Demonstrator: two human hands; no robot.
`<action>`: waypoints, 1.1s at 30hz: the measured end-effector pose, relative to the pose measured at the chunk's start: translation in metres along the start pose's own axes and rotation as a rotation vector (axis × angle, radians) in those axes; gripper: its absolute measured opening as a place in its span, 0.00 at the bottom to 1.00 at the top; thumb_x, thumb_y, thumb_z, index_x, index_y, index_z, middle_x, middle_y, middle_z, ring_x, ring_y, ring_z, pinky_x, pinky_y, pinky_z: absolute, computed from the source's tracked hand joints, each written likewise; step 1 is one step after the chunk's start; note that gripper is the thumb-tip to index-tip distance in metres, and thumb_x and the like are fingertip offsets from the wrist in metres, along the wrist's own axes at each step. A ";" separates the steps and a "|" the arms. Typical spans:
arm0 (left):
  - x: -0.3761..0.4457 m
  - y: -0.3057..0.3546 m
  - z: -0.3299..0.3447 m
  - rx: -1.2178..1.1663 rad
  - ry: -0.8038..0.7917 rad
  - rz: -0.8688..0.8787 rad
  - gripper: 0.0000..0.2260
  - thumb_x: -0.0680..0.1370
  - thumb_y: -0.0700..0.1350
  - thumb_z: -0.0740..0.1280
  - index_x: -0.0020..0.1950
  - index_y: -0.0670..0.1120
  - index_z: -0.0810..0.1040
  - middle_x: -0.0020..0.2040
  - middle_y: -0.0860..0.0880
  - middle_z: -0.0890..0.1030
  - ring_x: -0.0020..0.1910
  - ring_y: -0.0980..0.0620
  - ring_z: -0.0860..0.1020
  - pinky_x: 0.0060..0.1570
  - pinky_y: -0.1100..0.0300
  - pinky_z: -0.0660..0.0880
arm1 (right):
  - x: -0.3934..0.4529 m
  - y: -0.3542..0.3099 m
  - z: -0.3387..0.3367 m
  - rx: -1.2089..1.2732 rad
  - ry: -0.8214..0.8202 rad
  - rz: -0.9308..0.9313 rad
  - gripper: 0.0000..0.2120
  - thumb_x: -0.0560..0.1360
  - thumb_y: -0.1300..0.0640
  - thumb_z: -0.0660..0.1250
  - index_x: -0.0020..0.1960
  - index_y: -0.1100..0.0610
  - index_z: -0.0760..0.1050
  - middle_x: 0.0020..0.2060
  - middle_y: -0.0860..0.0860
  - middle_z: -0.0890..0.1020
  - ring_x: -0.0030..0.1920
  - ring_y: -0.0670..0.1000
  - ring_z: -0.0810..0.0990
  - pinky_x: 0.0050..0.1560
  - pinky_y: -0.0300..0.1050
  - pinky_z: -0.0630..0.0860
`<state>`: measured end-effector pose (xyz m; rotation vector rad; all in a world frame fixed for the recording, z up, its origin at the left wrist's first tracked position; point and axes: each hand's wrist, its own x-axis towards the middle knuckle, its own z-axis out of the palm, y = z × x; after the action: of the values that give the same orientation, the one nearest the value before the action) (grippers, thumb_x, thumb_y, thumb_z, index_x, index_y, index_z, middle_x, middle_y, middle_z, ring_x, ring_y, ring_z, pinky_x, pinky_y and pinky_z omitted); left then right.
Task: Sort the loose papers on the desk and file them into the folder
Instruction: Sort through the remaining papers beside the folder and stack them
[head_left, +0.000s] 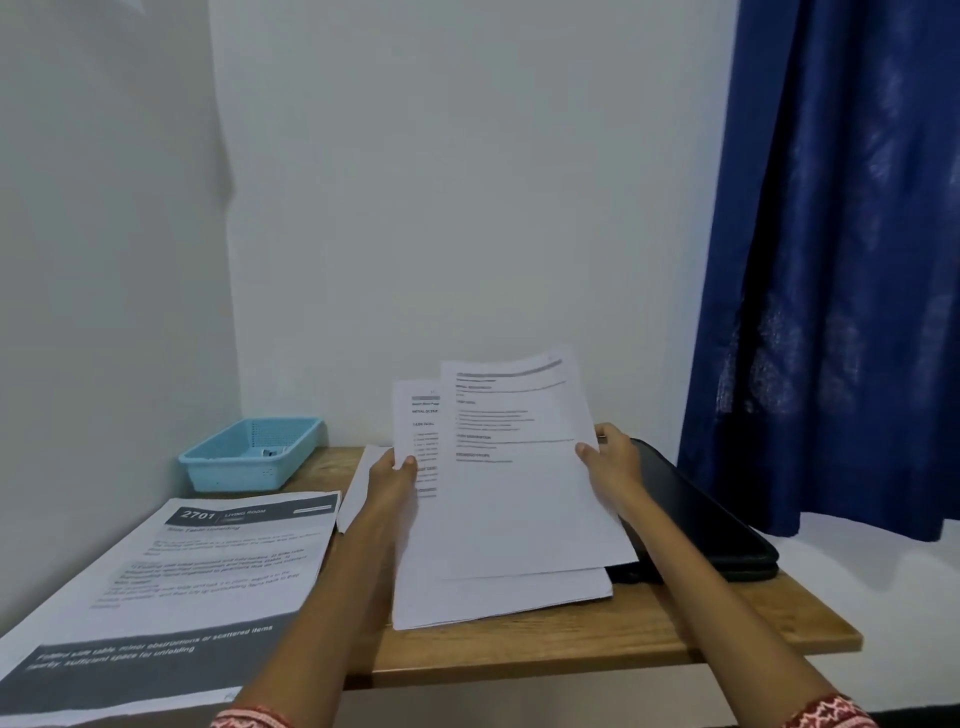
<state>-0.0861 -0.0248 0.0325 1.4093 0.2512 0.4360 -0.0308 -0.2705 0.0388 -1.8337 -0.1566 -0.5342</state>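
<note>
Item: loose papers (498, 519), a small stack, being held tilted up above the wooden surface (675, 623), lower edges resting on or just over it.

Left hand (389, 480): its fingers are pinching the left edge of the rear sheets, thumb on the printed face.

Right hand (610, 457): its fingers are gripping the right edge of the front sheet (524, 467), which is sitting skewed and offset from those behind.

Folder (696, 514): dark, closed, lying flat just behind and right of the stack, partly covered by it.

Also present: a large printed sheet (171, 587) lying at left; a blue basket (249, 454) at the back left corner.

Handling note (a judgement): the sheets are fanning, so squaring them calls for loosening both grips slightly and tapping the lower edges on the surface. Pinching hard is likely creasing thin paper. The folder needs opening before filing.
</note>
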 end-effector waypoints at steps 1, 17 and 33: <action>0.000 0.001 -0.003 0.076 0.040 0.015 0.14 0.82 0.37 0.56 0.66 0.36 0.69 0.62 0.39 0.76 0.60 0.39 0.75 0.51 0.56 0.70 | 0.004 0.005 -0.007 -0.073 0.015 0.012 0.03 0.78 0.66 0.60 0.50 0.64 0.72 0.45 0.55 0.77 0.43 0.52 0.75 0.36 0.38 0.69; 0.008 0.026 -0.071 0.114 0.163 0.139 0.16 0.82 0.38 0.55 0.69 0.41 0.68 0.64 0.42 0.74 0.63 0.42 0.73 0.57 0.53 0.71 | 0.014 -0.018 0.016 -0.333 -0.130 -0.033 0.18 0.76 0.54 0.68 0.62 0.62 0.73 0.57 0.57 0.79 0.55 0.54 0.78 0.51 0.42 0.72; 0.009 0.023 -0.090 -0.047 0.101 0.112 0.16 0.82 0.40 0.55 0.69 0.42 0.68 0.65 0.44 0.74 0.64 0.42 0.72 0.63 0.50 0.69 | -0.017 -0.059 0.105 0.220 -0.081 -0.084 0.06 0.72 0.64 0.70 0.47 0.61 0.75 0.44 0.55 0.81 0.44 0.54 0.80 0.46 0.44 0.77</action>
<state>-0.1191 0.0622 0.0426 1.3612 0.2436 0.6028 -0.0384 -0.1508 0.0578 -1.6400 -0.3355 -0.4807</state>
